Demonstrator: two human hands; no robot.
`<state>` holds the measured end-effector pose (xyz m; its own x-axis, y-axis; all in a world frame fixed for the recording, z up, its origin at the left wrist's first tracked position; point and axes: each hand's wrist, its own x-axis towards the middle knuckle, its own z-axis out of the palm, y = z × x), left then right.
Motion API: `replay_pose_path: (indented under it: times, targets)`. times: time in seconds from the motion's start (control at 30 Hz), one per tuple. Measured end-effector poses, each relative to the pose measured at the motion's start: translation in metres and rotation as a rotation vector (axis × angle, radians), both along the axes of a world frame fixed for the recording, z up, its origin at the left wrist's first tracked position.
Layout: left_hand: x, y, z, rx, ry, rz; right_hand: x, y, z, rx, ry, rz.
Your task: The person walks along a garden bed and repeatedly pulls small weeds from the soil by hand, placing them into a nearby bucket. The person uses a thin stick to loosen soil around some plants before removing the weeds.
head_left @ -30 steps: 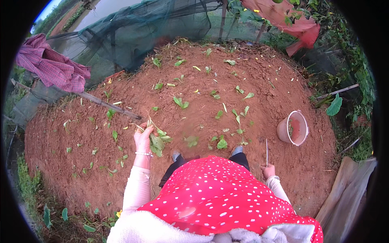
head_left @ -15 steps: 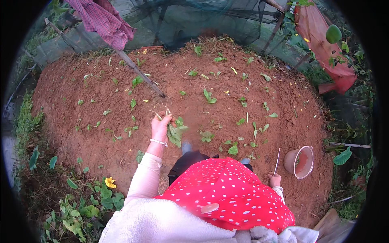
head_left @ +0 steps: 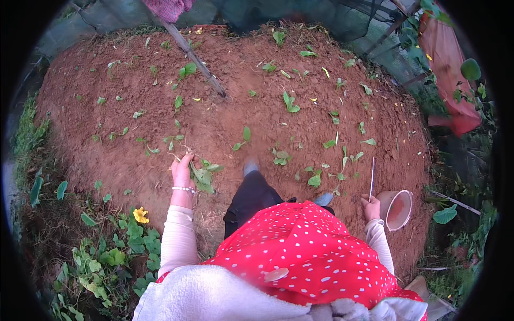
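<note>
My left hand (head_left: 182, 172), with a beaded bracelet at its wrist, is closed round a small bunch of leafy green seedlings (head_left: 204, 177). Their pale roots poke out past my fingers, and the leaves hang to the right. My right hand (head_left: 370, 208) grips a thin, pale stick (head_left: 372, 179) that points away from me; its exact kind is unclear. Beside that hand a pinkish bucket (head_left: 383, 207) lies tipped, its mouth facing right. A green seedling (head_left: 245, 135) stands in the reddish soil (head_left: 225, 120) ahead of my feet.
Several seedlings lie or stand scattered over the soil bed. A wooden pole (head_left: 195, 58) slants in from the far left, cloth on top. Dark green netting (head_left: 300, 16) borders the far side. A vine with a yellow flower (head_left: 141, 215) grows at the near left.
My left hand has drawn left and back toward me with the bunch, and a seedling shows apart from it. My right hand has moved forward beside the bucket. The view has shifted.
</note>
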<state>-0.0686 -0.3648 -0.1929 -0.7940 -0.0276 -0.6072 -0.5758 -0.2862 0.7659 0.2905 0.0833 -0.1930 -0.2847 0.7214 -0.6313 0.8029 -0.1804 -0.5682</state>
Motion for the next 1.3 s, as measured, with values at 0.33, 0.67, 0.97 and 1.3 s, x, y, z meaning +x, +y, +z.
replay_pose_path:
  times: [0.33,0.67,0.97,1.3]
  targets:
    - [-0.062,-0.030,-0.006,0.033,0.042,-0.053,-0.060,-0.061,0.041,-0.068,0.004,-0.131]
    - [-0.048,-0.075,0.019,-0.027,0.010,0.086,-0.058,-0.034,0.012,0.038,-0.024,0.015]
    - [0.016,-0.126,0.035,-0.075,0.034,0.246,-0.140,-0.033,0.015,-0.102,0.025,0.185]
    - [0.097,-0.141,0.040,-0.118,0.038,0.481,-0.175,-0.030,-0.012,-0.055,-0.061,0.480]
